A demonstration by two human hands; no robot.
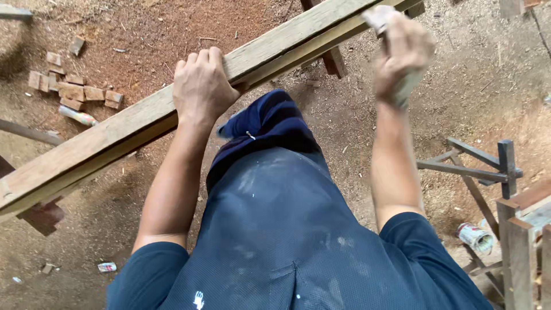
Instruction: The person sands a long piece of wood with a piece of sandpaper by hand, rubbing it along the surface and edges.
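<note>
— Where's the plank (115,129) from where you're watching?

— I see it running slantwise across the view, low at the left edge, high toward the top right, above a dirt floor (172,28) strewn with sawdust. My left hand (201,86) lies over its near edge, fingers curled across the top face, clamped onto the wood.

— And the other one?

— My right hand (402,54) is blurred, up at the plank's far end, fingers closed around a pale sanding block (380,17), which sits against the wood there.

— Anything around?

— A heap of small wood blocks (72,86) on the floor beyond the plank, and a can (475,236) lying by a wooden stand (488,166) to the right.
</note>
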